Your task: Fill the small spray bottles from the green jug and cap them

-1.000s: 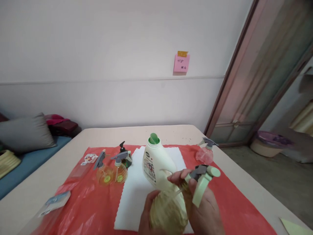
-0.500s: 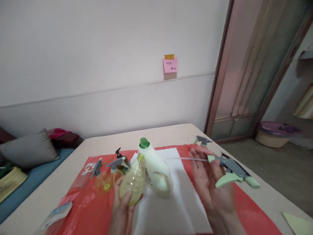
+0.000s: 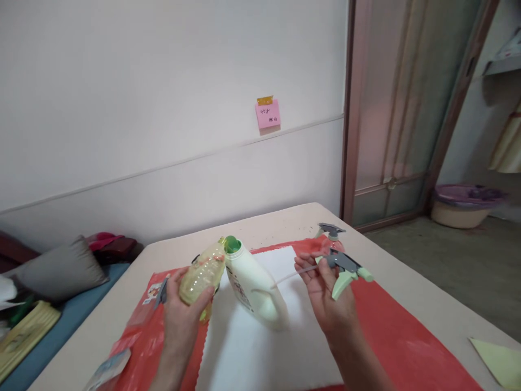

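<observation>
My left hand [image 3: 183,304] grips a clear yellow bottle [image 3: 203,271], tilted to the right. Its neck meets the mouth of a large pale-green jug [image 3: 256,285], which has a green inner spout [image 3: 233,245]. Whether bottle and jug touch I cannot tell. The jug stands on a white sheet [image 3: 240,358]. In my right hand [image 3: 329,304], a grey and light-green trigger spray head [image 3: 345,266] is held at its collar, with the thin dip tube [image 3: 295,274] pointing left towards the jug. Another bottle with a grey spray head [image 3: 331,231] stands behind that hand.
A red plastic sheet [image 3: 407,336] lies under the white one on the beige table [image 3: 280,228]. At the left, another grey spray head [image 3: 161,293] is mostly hidden behind my left hand. A clear packet [image 3: 109,369] lies near the front left, a yellow-green paper [image 3: 499,361] at right.
My left hand has raised the yellow bottle and tipped it from nearly upright, bringing its neck to the jug's mouth. The view has shifted slightly; my right hand still holds the spray head.
</observation>
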The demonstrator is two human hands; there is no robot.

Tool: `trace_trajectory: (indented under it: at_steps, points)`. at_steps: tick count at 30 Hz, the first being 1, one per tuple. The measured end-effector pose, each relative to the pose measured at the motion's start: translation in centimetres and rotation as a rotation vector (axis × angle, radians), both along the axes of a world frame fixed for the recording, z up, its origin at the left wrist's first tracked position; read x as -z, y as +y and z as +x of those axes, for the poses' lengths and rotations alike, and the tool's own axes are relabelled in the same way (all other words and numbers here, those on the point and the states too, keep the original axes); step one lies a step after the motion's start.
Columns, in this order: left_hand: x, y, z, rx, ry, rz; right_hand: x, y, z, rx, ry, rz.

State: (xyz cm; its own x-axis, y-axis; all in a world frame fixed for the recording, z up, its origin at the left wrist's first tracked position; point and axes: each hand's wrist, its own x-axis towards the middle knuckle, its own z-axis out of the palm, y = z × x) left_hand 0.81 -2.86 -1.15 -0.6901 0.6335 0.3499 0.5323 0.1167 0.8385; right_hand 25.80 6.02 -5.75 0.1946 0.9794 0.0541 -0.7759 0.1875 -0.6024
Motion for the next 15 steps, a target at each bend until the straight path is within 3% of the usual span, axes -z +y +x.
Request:
trace_trajectory:
  at_steps: [9,15]
  points:
    - [-2.6,-0.4,1.8,-0.007,0.081,-0.079,0.6,0.1,0.3,-0.002,-0.049,0.019]
    - [-3.0,-0.3,1.8,-0.027,0.169,-0.136,0.6,0.0,0.3,-0.001,-0.062,0.030]
